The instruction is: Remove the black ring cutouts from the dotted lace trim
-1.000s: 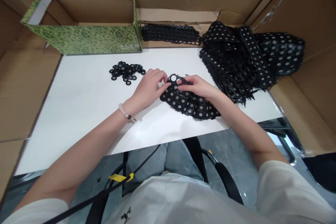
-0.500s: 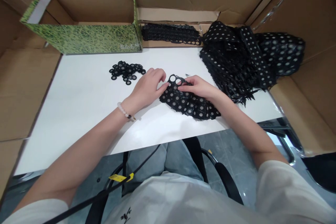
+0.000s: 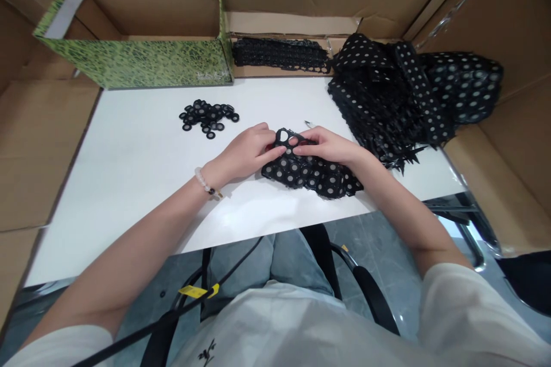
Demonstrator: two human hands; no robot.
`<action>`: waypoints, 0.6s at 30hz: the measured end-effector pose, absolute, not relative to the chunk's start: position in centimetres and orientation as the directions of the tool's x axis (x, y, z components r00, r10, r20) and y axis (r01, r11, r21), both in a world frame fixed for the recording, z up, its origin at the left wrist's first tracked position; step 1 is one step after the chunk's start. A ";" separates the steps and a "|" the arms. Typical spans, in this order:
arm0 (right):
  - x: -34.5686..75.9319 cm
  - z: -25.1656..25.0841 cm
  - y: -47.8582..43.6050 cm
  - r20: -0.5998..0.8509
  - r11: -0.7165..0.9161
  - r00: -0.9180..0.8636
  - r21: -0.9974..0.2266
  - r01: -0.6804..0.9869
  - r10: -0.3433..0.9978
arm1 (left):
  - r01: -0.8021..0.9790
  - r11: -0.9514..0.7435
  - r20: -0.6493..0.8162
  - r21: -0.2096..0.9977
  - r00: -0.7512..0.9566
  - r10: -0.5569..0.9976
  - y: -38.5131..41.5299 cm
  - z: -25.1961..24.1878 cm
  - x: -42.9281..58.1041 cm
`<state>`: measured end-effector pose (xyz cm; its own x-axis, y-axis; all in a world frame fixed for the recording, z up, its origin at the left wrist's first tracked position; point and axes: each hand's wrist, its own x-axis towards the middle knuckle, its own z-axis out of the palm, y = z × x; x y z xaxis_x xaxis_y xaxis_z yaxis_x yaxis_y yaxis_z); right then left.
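Sheet (image 3: 301, 175), black with grey dots, lies nearer the person than the green box (image 3: 146, 64) and to its right. The left hand (image 3: 252, 150) pinches its corner closest to the box; the right hand (image 3: 329, 145) pinches beside the open holes. It looks light and floppy, probably weakest there, so the solid dotted part seems the safer hold. Loose discs (image 3: 208, 117) sit just in front of the box.

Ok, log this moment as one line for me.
left hand: pinching dotted black sheet, left edge | right hand: pinching same sheet | loose black discs: on white table | green box: back left
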<state>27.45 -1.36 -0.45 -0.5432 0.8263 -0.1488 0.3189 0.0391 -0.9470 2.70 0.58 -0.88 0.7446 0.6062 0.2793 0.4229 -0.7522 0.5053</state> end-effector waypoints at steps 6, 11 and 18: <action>27.1 -0.3 -1.4 -0.221 -0.009 -0.502 -0.921 0.391 0.836 | 0.531 -0.777 0.231 0.338 0.754 0.615 1.1 -1.0 2.5; 27.0 -0.3 -1.4 -0.210 0.030 -0.526 -0.911 0.412 0.824 | 0.516 -0.792 0.131 0.326 0.805 0.578 1.3 -0.9 2.3; 27.2 -0.6 -1.4 -0.188 0.066 -0.534 -0.905 0.421 0.824 | 0.628 -0.710 0.128 0.319 0.713 0.689 0.9 -1.0 2.5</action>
